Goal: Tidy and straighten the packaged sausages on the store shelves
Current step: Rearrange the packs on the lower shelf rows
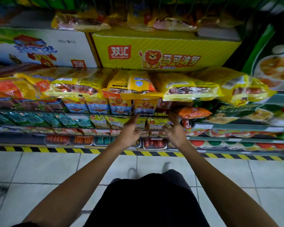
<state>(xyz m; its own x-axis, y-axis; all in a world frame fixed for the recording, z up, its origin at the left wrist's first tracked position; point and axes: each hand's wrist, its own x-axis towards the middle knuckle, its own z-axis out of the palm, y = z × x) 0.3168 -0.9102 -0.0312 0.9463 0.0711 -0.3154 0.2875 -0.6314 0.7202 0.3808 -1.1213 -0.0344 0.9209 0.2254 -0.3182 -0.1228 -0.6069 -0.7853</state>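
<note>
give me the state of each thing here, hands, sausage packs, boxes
left hand: raised to the shelf, forefinger out, holding nothing
right hand: raised beside it, fingers loose, holding nothing
big yellow sausage bags: lying flat, overlapping, uneven, jutting over the shelf edge
small sausage packs: upright in a row under the bags
yellow lion carton: closed, more bags on top

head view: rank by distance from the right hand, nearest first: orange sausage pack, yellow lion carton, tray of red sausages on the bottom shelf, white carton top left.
From the right hand:
1. Orange sausage pack, just up and right of the fingers.
2. Tray of red sausages, just below left, near the wrist; close to call against 1.
3. Yellow lion carton, well above.
4. White carton, far upper left.
</note>
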